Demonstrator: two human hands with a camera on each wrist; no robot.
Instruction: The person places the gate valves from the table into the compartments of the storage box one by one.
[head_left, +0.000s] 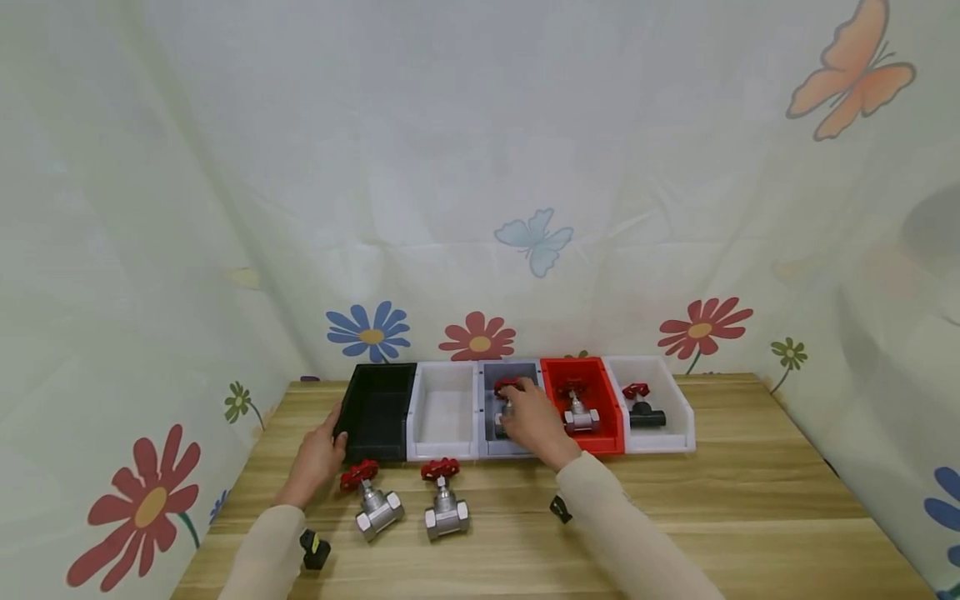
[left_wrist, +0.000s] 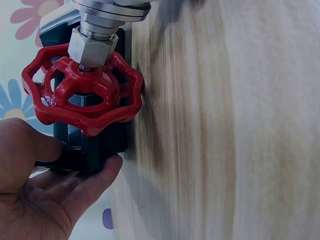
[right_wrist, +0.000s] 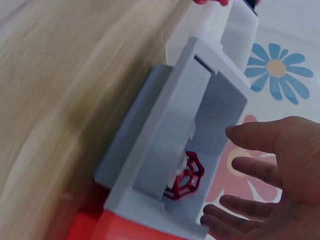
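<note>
My left hand (head_left: 315,462) grips the left side wall of the black bin (head_left: 381,453), thumb at the rim and fingers outside it. Over the grey bin (head_left: 510,450) is my right hand (head_left: 538,423), its fingers spread apart in the right wrist view with nothing held. Inside that bin lies a valve with a red handwheel (right_wrist: 185,182), partly hidden by the hand in the head view. Two metal valves with red handwheels rest on the table before the bins: the left valve (head_left: 378,512), close to my left hand, and the right valve (head_left: 447,512).
Bins stand side by side along the table's back. A white bin (head_left: 444,410) sits between black and grey. The red bin (head_left: 611,447) holds a metal valve (head_left: 581,418); the far-right white bin (head_left: 660,444) holds a dark valve (head_left: 645,415) with a red handle. Behind hangs a flowered curtain (head_left: 420,167).
</note>
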